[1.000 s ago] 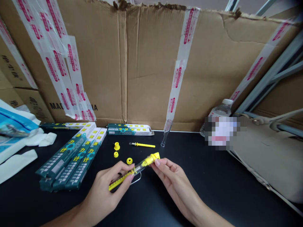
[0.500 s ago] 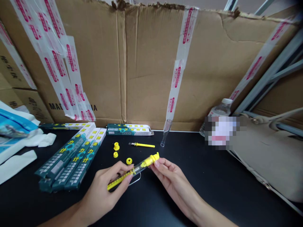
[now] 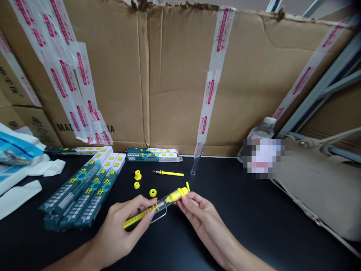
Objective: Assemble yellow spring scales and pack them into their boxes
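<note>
A tubular spring scale point(image 3: 161, 204) with a clear barrel and yellow inner scale is held at a slant above the black table. My left hand point(image 3: 124, 222) is closed around its lower barrel. At the upper end, my right hand point(image 3: 199, 210) pinches the yellow end cap point(image 3: 178, 194) between thumb and fingers. A thin yellow tab point(image 3: 187, 186) sticks up past the cap. Below the barrel hangs a bent metal wire point(image 3: 160, 217). Just beyond my hands lie a yellow ring point(image 3: 152, 192), two small yellow caps point(image 3: 137, 175) and a yellow scale rod point(image 3: 171, 173) with a metal spring end.
A clear tube point(image 3: 196, 160) lies near the cardboard wall point(image 3: 180, 86). Several green-and-white boxes point(image 3: 81, 192) are stacked at left, more point(image 3: 152, 154) at the back. White and blue plastic packaging point(image 3: 19, 158) sits far left. A bottle point(image 3: 263, 128) and beige bag point(image 3: 316, 184) stand right.
The cap at the upper end has turned in my right fingers, so its thin tab now points up and away. Both hands and the spring scale have shifted slightly left.
</note>
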`<act>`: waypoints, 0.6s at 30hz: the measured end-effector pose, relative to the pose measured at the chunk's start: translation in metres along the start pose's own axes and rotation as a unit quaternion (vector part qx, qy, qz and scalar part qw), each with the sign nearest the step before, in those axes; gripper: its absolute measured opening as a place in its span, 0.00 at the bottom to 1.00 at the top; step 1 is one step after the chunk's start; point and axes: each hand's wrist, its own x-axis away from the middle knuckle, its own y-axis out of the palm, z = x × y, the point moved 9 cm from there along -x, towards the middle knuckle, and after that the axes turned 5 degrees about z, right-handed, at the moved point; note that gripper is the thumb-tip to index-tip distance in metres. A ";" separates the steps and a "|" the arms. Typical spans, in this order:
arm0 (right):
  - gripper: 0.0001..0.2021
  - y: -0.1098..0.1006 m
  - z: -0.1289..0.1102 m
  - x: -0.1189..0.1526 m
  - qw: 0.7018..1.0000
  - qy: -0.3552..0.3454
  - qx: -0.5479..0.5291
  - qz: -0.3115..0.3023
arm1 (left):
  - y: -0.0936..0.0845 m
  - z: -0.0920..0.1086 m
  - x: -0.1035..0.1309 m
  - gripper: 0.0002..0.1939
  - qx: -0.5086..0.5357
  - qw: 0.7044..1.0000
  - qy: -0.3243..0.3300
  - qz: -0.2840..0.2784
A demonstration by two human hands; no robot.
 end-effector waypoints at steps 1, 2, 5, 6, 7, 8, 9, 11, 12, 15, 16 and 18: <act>0.06 -0.001 0.001 0.001 1.000 -0.002 -0.007 0.006 | -0.001 0.001 0.000 0.08 -0.008 1.000 0.009 0.001; 0.07 -0.002 0.002 0.001 1.000 -0.002 -0.014 0.012 | -0.002 0.002 0.000 0.09 -0.019 1.000 0.021 0.004; 0.20 -0.008 0.009 0.003 0.999 0.007 -0.025 0.037 | -0.006 0.006 0.001 0.10 -0.055 0.996 0.063 0.019; 0.24 -0.010 0.011 0.003 0.999 0.010 -0.025 0.044 | -0.008 0.008 0.002 0.11 -0.064 0.994 0.080 0.031; 0.25 -0.011 0.012 0.004 0.998 0.010 -0.024 0.048 | -0.011 0.011 0.003 0.12 -0.071 0.992 0.099 0.045; 0.25 -0.012 0.013 0.005 0.998 0.006 -0.022 0.051 | -0.013 0.014 0.005 0.13 -0.075 0.989 0.116 0.058; 0.24 -0.013 0.013 0.006 0.998 -0.001 -0.020 0.054 | -0.015 0.017 0.006 0.15 -0.076 0.986 0.132 0.067; 0.20 -0.013 0.009 0.009 0.998 -0.017 -0.009 0.053 | -0.017 0.024 0.010 0.16 -0.076 0.982 0.154 0.074; 0.18 -0.012 0.006 0.011 0.998 -0.025 -0.002 0.049 | -0.017 0.028 0.011 0.17 -0.077 0.982 0.160 0.071; 0.12 -0.007 -0.006 0.018 0.998 -0.043 0.012 0.042 | -0.015 0.039 0.015 0.17 -0.090 0.980 0.166 0.061; 0.11 -0.006 -0.010 0.020 0.998 -0.044 0.013 0.044 | -0.014 0.042 0.015 0.17 -0.099 0.979 0.165 0.059; 0.14 -0.006 -0.014 0.023 0.997 -0.041 0.007 0.064 | -0.013 0.048 0.013 0.15 -0.122 0.978 0.164 0.053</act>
